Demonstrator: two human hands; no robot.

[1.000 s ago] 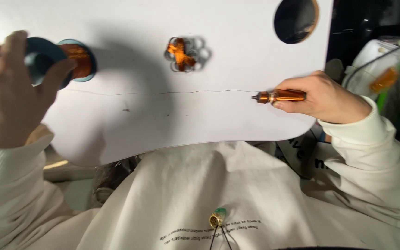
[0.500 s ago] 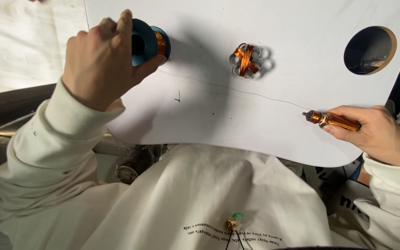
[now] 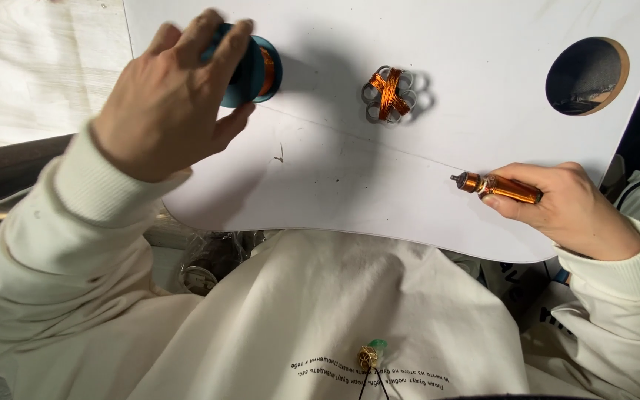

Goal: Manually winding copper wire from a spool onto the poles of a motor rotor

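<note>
My left hand (image 3: 168,104) rests its fingers on a teal spool of copper wire (image 3: 252,68) lying at the upper left of a white board (image 3: 409,192). A thin wire (image 3: 379,143) runs from the spool across the board to a copper-wound bobbin tool (image 3: 499,187), which my right hand (image 3: 575,211) grips at the right. Between the hands, farther back, lies a metal ring cluster wrapped with copper wire (image 3: 390,95).
A round hole (image 3: 585,65) is cut in the board's upper right corner. A pale wooden surface (image 3: 38,67) lies to the left. My cream sweatshirt (image 3: 320,318) fills the foreground below the board's near edge. A small pencil mark (image 3: 280,155) is on the board.
The view has swung left and down, so the board sits more to the right. My left hand stays on the spool; my right hand keeps the bobbin tool with the wire stretched.
</note>
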